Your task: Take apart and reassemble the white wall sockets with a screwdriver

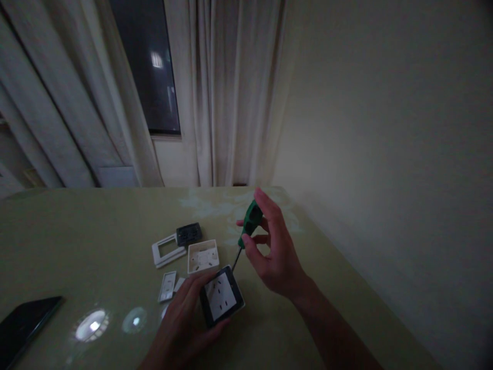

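The main risk we see is the blade slipping. The screwdriver (250,222) leans in steeply from the upper right, its thin shaft meeting the upper corner of the socket (222,302). The socket lies loose on the smooth surface (77,236), kept in place only by the left hand (181,324). If the tip is pressed down and jumps off that edge, it could skid over the white face and scratch it, or run toward the left fingers just beside it. The dim light adds to this: we cannot tell whether the tip sits in a screw head, in a slot or merely against the frame, so a poorly seated tip is possible. A push could also shove the socket toward the white back box (203,256) close behind it.

The right hand (277,257) is closed loosely round the green handle: thumb and fingertips (265,201) pinch it, the other fingers half curled, not spread. The left hand's fingers are folded over the socket's left and lower edges, thumb along its near side, pressing it to the surface at the lower middle of the frame. Beside the back box lie a white frame (166,252) and a dark insert (188,234); a phone (25,321) sits at the lower left.
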`<state>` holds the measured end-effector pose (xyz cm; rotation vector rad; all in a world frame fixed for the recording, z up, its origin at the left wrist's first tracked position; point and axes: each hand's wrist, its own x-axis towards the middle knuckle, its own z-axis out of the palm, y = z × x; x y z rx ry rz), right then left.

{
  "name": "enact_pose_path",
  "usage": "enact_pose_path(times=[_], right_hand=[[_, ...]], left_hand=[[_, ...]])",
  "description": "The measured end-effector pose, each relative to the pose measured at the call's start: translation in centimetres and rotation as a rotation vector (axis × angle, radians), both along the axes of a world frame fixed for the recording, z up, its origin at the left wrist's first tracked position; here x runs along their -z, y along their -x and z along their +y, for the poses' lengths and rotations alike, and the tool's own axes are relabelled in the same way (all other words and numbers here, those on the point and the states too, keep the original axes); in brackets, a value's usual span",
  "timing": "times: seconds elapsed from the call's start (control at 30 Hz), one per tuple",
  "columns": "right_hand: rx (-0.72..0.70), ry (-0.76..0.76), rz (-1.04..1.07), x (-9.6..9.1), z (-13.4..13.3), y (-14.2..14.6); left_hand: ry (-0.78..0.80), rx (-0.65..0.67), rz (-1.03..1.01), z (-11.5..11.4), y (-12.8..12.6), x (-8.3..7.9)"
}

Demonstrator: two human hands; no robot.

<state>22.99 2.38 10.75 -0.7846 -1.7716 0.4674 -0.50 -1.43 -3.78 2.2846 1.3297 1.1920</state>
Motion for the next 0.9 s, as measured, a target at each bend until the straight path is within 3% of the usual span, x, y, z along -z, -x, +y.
enact_pose_path(times=[0.2,0.4,0.63,0.9], right_hand=[[-0.053,0.017,-0.038,1.19,0.4,0.2],[-0.099,0.042,-0.044,1.08,-0.01,0.42],[-0.13,0.033,-0.06,0.94,-0.1,0.56],[-0.258,-0.004,-0.052,0.73,-0.12,0.14]], left_hand=[[-0.04,-0.072,-0.035,0.01,0.32,-0.28],[-0.073,-0.076,0.004,0.16,0.86,0.15],[-0.083,-0.076,0.008,-0.28,0.78,-0.64],[-0.121,-0.041,0.0,-0.16,0.33,-0.31]])
